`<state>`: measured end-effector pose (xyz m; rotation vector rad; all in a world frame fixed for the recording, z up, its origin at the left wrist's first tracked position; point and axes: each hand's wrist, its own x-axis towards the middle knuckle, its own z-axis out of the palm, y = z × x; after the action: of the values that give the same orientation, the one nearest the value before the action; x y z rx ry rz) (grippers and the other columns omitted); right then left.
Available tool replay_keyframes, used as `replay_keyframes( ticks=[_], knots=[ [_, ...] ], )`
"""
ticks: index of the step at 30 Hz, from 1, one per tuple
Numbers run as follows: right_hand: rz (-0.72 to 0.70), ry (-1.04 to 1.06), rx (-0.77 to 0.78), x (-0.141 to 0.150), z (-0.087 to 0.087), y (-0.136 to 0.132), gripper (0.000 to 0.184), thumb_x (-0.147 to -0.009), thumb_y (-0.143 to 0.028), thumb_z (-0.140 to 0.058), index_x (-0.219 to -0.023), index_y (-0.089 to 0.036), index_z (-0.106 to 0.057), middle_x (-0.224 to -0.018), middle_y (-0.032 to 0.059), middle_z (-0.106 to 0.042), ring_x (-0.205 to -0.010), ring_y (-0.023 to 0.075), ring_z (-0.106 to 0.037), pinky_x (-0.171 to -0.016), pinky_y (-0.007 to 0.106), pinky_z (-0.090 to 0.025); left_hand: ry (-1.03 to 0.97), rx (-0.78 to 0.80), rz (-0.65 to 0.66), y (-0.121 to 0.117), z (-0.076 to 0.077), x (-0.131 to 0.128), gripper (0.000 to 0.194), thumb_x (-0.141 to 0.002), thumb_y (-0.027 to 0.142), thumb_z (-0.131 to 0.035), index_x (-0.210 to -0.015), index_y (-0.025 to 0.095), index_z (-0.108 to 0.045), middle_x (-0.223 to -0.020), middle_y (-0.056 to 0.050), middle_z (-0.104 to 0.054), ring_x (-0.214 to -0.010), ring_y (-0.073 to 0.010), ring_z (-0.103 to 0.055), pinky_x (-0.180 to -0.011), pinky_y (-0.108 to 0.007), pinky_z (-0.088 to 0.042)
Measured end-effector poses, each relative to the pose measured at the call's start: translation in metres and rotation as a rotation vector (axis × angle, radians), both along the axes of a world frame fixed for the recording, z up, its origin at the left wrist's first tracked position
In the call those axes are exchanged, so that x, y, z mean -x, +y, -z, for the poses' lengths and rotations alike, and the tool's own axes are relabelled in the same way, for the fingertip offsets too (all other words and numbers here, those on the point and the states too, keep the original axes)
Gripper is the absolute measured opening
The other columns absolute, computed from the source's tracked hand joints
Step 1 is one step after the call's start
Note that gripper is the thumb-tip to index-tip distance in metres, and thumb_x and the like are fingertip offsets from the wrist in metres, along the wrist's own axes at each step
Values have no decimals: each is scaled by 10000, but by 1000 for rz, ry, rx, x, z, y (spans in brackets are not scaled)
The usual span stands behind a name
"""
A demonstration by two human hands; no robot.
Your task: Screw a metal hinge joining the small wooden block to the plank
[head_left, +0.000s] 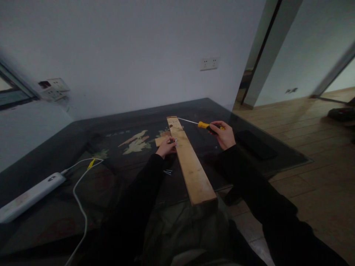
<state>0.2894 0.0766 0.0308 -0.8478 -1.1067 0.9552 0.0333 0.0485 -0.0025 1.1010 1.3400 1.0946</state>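
A long, narrow wooden board (191, 162) lies on the dark table, its near end reaching past the front edge toward my lap. My left hand (166, 147) is at the board's left side, fingers pinched around a small shiny screw (175, 140) at the wood; the screw's tip is too small to make out. In my right hand (225, 135), to the right of the board, is a screwdriver (203, 125) with a yellow and black handle. Its shaft points left, the tip near the board's far end; whether they touch I cannot tell. Several loose screws (168, 172) lie left of the board.
On the table's left is a white power strip (31, 195) with a pale cable (79, 197). A dark flat object (256, 145) lies at the right. A small wood piece (159, 142) is beside my left hand. The wall (138, 55) borders the table's back.
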Motion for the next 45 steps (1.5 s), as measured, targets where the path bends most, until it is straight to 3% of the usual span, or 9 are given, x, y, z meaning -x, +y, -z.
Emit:
replay_keyframes(
  ticks=[6, 14, 26, 37, 45],
  knots=[
    [14, 104, -127, -1, -1, 2, 369, -637, -379, -771, -908, -239, -564, -835, -28, -572, -722, 114, -609, -656, 275, -557, 7, -1, -3, 4, 4, 0, 179, -792, 129, -628, -859, 194, -474, -708, 26, -614, -520, -85, -601, -510, -197, -521],
    [177, -145, -208, -2, 0, -2, 351, -728, -447, -699, -921, -238, -493, -821, -17, -564, -637, 117, -582, -596, 286, -540, 13, -3, 3, 3, 3, -1, 216, -768, 161, -672, -864, 195, -481, -717, 18, -623, -540, -92, -610, -521, -200, -522],
    [149, -412, -177, -2, -3, -12, 335, -768, -471, -626, -920, -225, -456, -927, 40, -623, -765, 173, -628, -652, 328, -542, 37, 9, -11, 0, -3, -7, 168, -786, 116, -620, -848, 189, -483, -675, 34, -588, -511, -76, -584, -521, -196, -524],
    [160, -452, -190, 0, -2, -14, 342, -754, -473, -641, -922, -218, -486, -921, 40, -614, -785, 176, -601, -656, 327, -535, 56, 20, -29, 0, -2, -6, 185, -766, 150, -655, -840, 199, -493, -694, 34, -593, -527, -87, -587, -533, -209, -523],
    [157, -547, -281, 4, -24, -24, 285, -759, -421, -637, -889, -207, -502, -874, 30, -609, -774, 166, -559, -708, 315, -481, 20, 10, -26, 4, 3, -4, 195, -773, 138, -644, -853, 196, -475, -682, 36, -594, -506, -82, -592, -509, -203, -527]
  ],
)
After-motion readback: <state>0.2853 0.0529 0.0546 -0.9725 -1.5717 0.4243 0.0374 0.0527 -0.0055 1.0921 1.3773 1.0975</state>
